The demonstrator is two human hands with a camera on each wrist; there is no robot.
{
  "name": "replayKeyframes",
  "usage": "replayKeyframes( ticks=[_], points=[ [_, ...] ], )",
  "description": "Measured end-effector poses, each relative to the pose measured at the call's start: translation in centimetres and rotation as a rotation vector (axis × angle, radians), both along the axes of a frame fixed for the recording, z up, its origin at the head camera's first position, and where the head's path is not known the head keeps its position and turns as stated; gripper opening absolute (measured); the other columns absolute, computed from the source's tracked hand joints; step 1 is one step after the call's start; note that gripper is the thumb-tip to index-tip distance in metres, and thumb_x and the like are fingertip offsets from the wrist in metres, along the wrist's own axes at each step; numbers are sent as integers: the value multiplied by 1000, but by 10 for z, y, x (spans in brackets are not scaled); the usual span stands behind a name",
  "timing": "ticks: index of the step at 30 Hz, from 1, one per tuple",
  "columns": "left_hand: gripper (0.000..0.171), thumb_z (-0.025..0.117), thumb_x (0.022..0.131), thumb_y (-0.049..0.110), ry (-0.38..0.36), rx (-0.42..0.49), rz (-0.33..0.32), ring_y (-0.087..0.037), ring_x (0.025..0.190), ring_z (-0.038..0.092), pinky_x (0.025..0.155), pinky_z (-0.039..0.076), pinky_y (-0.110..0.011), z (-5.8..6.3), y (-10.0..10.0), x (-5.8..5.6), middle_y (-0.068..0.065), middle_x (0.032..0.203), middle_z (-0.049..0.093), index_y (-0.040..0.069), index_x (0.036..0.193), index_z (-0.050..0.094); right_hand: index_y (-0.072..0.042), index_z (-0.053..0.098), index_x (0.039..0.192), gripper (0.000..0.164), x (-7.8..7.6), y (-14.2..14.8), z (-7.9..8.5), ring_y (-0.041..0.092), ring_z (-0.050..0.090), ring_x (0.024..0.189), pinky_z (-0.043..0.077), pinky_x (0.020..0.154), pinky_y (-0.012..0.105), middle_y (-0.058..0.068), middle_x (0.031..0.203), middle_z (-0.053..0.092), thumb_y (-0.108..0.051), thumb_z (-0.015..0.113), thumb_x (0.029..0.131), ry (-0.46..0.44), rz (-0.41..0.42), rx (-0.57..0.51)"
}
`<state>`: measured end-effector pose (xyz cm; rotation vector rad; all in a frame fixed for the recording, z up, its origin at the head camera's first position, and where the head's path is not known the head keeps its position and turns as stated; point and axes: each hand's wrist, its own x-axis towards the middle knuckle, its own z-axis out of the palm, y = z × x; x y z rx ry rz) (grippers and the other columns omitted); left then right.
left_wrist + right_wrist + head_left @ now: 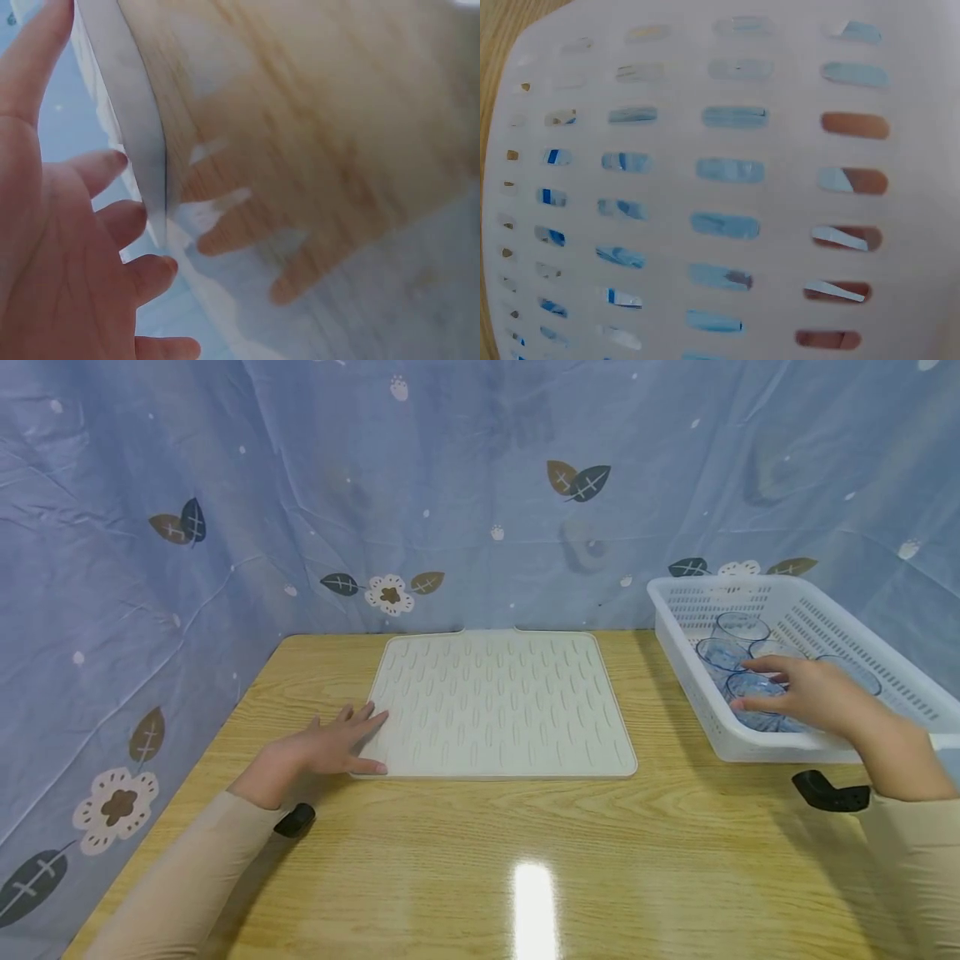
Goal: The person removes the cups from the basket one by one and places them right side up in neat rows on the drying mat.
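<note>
My left hand rests with spread fingers at the near left corner of a white ridged mat. In the left wrist view, the left hand has its fingers apart beside the mat's pale edge. Over the near left part of a white plastic basket, my right hand has thumb and forefinger spread above a clear blue-rimmed glass. Whether they touch it is unclear. Several similar glasses stand in the basket. The right wrist view is filled by the slotted basket wall, hiding most of the hand.
The wooden table carries the mat in the middle and the basket at the right. A blue patterned cloth hangs behind and along the left side. Small black devices sit by both wrists.
</note>
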<state>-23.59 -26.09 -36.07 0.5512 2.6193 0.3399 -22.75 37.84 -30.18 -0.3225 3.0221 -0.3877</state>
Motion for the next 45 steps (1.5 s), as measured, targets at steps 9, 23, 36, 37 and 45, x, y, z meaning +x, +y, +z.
replayKeyframes(
  ticks=[9, 23, 36, 37, 45],
  points=[
    [109, 64, 94, 64, -7, -16, 28, -52, 151, -4, 105, -3, -83, -1, -4, 0, -22, 169, -2, 4, 165, 8, 18, 48, 137, 86, -6, -4, 5, 59, 54, 114, 47, 87, 67, 43, 135, 49, -45, 81, 88, -22, 32, 21],
    [116, 65, 92, 65, -34, -9, 59, -50, 152, -3, 106, -2, -82, 1, -6, -2, -22, 169, -6, -2, 163, 2, 25, 44, 129, 88, -14, -7, 8, 56, 57, 104, 50, 82, 63, 46, 122, 50, -31, 91, 79, -87, 42, -3],
    [116, 65, 93, 64, -49, -9, 50, -50, 152, -2, 106, 1, -81, 4, -6, -1, -22, 169, -7, -2, 163, 2, 24, 41, 136, 80, -18, -7, 0, 59, 58, 106, 54, 80, 59, 44, 124, 52, -14, 86, 82, -125, 114, -26],
    [116, 65, 93, 64, -50, -10, 49, -50, 152, -2, 106, 1, -82, 3, -6, -1, -22, 169, -7, -2, 163, 2, 24, 40, 137, 80, -18, -7, 0, 60, 57, 107, 54, 80, 60, 44, 125, 51, -13, 86, 82, -129, 114, -28],
    [115, 66, 93, 63, -56, -13, 50, -50, 152, -2, 106, 1, -82, 4, -5, -2, -23, 169, -6, -3, 163, 2, 21, 38, 139, 84, -19, -8, -3, 62, 55, 110, 54, 79, 61, 45, 125, 51, -12, 87, 79, -146, 112, -30]
  ],
)
